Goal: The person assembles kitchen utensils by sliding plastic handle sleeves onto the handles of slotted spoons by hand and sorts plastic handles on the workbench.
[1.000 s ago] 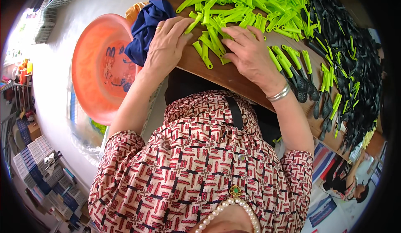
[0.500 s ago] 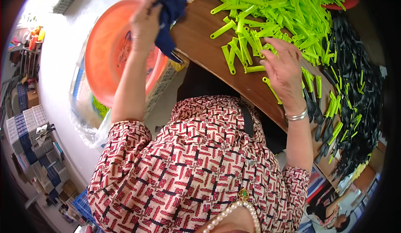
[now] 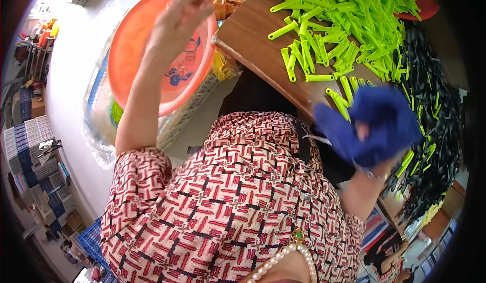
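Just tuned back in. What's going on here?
A person at a brown table has a blue cloth bunched about the right hand, blurred and mostly hidden. The left hand, seemingly empty, is over the orange basin. Lime-green handles lie heaped on the table, beside a pile of black utensils.

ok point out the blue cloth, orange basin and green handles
Blue cloth (image 3: 390,118), head view: right part of the fabric.
Orange basin (image 3: 127,50), head view: inner wall, left side.
Green handles (image 3: 349,19), head view: middle of the big heap.
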Available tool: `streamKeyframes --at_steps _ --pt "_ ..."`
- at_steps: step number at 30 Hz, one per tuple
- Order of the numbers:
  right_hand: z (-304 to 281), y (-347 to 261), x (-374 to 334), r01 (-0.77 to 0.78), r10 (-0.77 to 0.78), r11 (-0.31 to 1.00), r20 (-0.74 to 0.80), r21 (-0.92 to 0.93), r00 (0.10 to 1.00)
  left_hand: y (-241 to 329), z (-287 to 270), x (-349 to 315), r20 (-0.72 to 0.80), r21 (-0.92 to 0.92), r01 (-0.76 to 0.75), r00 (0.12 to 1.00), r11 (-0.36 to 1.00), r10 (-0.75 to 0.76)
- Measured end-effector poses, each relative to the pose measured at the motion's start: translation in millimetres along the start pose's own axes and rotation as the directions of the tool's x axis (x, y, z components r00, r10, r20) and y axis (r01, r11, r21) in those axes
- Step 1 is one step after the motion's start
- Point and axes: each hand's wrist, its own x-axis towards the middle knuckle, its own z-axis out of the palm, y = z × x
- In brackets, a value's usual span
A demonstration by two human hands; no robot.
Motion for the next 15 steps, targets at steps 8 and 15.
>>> streamKeyframes --at_steps 8,15 --pt "-105.4 114.9 -246.7 -0.800 0.863 0.488 0.330 -0.348 0.383 -167.6 79.4 -59.3 0.274 -0.168 0.299 0.930 0.940 -0.247" --pt "-137.8 96.5 -227.6 -0.882 0.870 0.462 -0.146 -0.097 0.471 -52.8 38.5 -23.9 0.014 0.206 0.133 0.990 0.969 -0.139"
